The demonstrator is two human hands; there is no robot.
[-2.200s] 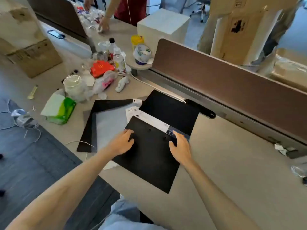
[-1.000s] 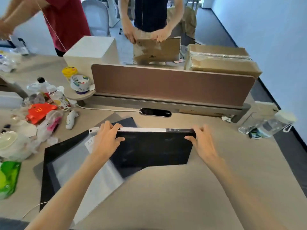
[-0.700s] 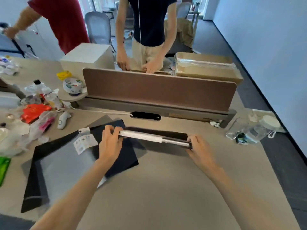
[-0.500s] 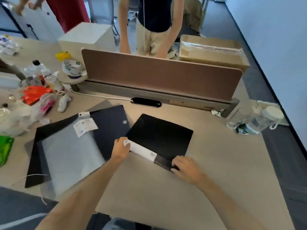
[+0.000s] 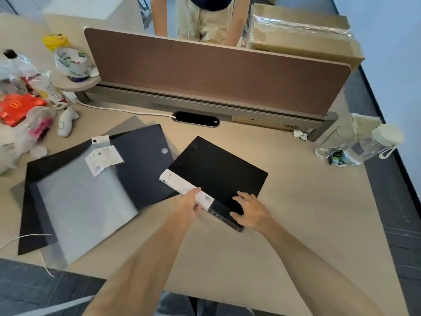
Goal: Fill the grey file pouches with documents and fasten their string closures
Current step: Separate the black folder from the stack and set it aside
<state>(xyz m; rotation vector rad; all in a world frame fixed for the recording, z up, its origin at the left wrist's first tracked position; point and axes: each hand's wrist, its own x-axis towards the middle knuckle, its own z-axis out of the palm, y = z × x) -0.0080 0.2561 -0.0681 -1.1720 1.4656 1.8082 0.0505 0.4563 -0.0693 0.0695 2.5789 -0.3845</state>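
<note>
A black file pouch [image 5: 218, 172] lies flat on the desk in front of me, its near edge bearing a white and dark label strip [image 5: 182, 185]. My left hand [image 5: 189, 205] grips that strip at its middle. My right hand [image 5: 249, 210] rests palm down on the pouch's near right corner, fingers spread. To the left lies a stack of dark grey pouches [image 5: 141, 169] with a round button closure [image 5: 164, 150], partly covered by a translucent plastic sleeve [image 5: 84, 201] carrying a white sticker [image 5: 103, 158].
A brown divider panel [image 5: 216, 71] runs across the back of the desk, with a person standing behind it. Food wrappers, cups and bags [image 5: 22, 108] crowd the left side. A glass [image 5: 330, 142] and a water bottle [image 5: 369, 144] lie at the right edge.
The pouch was lifted on edge, flipped over and laid flat with the label strip toward me. My left hand has slid along the strip and my right hand now presses the corner.
</note>
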